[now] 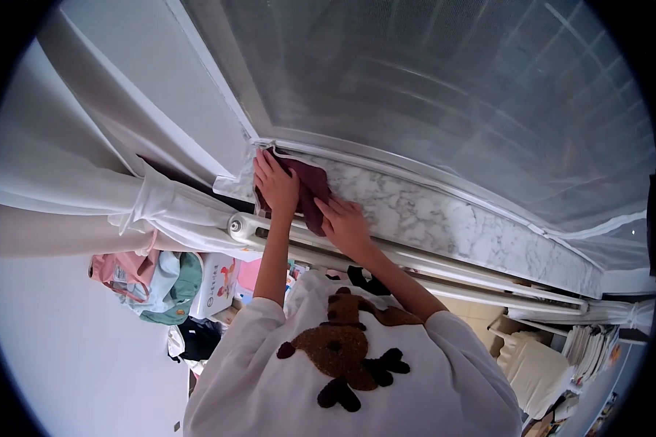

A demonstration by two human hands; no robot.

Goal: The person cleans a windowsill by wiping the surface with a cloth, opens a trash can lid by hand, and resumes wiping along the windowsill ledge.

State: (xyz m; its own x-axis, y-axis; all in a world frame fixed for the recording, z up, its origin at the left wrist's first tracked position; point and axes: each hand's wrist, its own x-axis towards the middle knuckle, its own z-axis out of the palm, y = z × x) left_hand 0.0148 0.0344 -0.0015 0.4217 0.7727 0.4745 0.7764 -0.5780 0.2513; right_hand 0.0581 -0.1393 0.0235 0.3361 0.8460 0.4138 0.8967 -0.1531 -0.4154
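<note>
A dark maroon cloth (311,180) lies bunched at the left end of a marbled window sill (430,207), with part of it hanging over the front edge. My left hand (275,183) is pressed flat on the cloth in the corner, fingers stretched toward the window frame. Lower and to the right, my right hand (344,224) rests its outstretched fingers on the cloth's right edge. Neither hand's fingers are wrapped round the cloth as far as I can see; the palms' undersides are hidden.
A window screen (444,95) rises behind the sill. White rails (444,271) run along its front. A tied white curtain (142,197) hangs at left, above bags (175,288) and a white box (215,284). Stacked books or papers (592,353) stand at lower right.
</note>
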